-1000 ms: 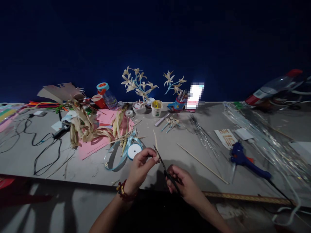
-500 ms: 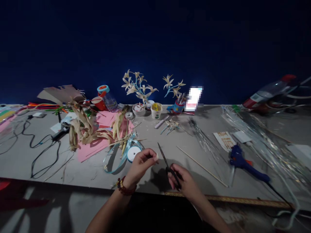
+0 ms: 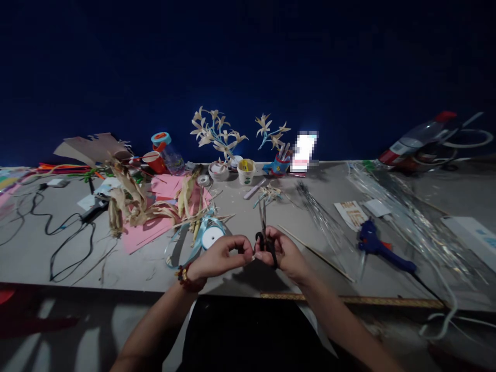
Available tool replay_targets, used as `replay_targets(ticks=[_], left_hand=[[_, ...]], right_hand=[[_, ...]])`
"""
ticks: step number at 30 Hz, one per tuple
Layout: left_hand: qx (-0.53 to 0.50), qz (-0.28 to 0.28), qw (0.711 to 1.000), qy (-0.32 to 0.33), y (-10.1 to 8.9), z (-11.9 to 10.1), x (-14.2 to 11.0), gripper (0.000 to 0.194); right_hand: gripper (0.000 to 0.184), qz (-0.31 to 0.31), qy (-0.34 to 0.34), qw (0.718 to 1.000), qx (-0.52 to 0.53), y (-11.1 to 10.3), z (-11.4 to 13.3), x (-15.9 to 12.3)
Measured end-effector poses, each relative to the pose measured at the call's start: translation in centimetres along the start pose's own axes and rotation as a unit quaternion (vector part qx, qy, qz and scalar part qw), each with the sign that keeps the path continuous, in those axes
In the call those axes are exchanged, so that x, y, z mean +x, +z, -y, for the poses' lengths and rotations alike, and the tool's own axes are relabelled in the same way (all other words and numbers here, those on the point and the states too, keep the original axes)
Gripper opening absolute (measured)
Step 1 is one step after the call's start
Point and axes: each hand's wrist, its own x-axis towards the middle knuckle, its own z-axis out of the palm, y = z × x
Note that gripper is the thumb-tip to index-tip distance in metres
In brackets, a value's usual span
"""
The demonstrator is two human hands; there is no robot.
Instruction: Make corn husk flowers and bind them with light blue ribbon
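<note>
My right hand (image 3: 282, 252) is closed round the handles of a pair of scissors (image 3: 264, 223), whose blades point away from me. My left hand (image 3: 227, 254) pinches a tiny pale piece (image 3: 253, 257), perhaps a bit of corn husk; its kind is too small to make out. The fingertips of both hands almost meet at that piece. Just behind my left hand lies a white spool (image 3: 213, 238) with light blue ribbon (image 3: 186, 253) trailing from it. Dried corn husks (image 3: 134, 204) lie on pink paper (image 3: 135, 237) to the left.
A blue glue gun (image 3: 382, 249) lies at the right, near thin wires (image 3: 323, 209) and a thin stick (image 3: 318, 254). Husk flowers (image 3: 219, 132) stand at the back beside a paper cup (image 3: 245, 173) and a glowing phone (image 3: 304, 151). Black cables (image 3: 52, 243) lie at the left.
My hands have come together, the right one moving left and up. The scissors have turned more upright, and the fingers of my right hand now reach the pale piece. The view has shifted slightly.
</note>
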Motion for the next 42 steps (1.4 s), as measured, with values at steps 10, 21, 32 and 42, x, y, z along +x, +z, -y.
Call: replay_targets(ticks=[10,21,32,42], left_hand=[[-0.004,-0.006,1.000,-0.001,-0.5,0.1,0.2,0.010],[-0.023,0.039,0.999,-0.022,-0.4,0.4,0.6,0.017],[-0.304,-0.251,0.919,-0.002,5.4,2.5,0.3,0.025],[-0.347,-0.275,0.897,0.009,5.6,1.2,0.3,0.015]], right_hand=[[0.038,-0.002,-0.031,1.000,-0.003,-0.3,-0.6,-0.2],[0.041,0.029,-0.004,0.999,-0.019,-0.2,-0.2,0.0],[0.034,-0.123,-0.127,0.984,0.036,0.4,-1.6,-0.8],[0.039,-0.026,-0.043,0.999,-0.020,-1.7,-2.2,-2.6]])
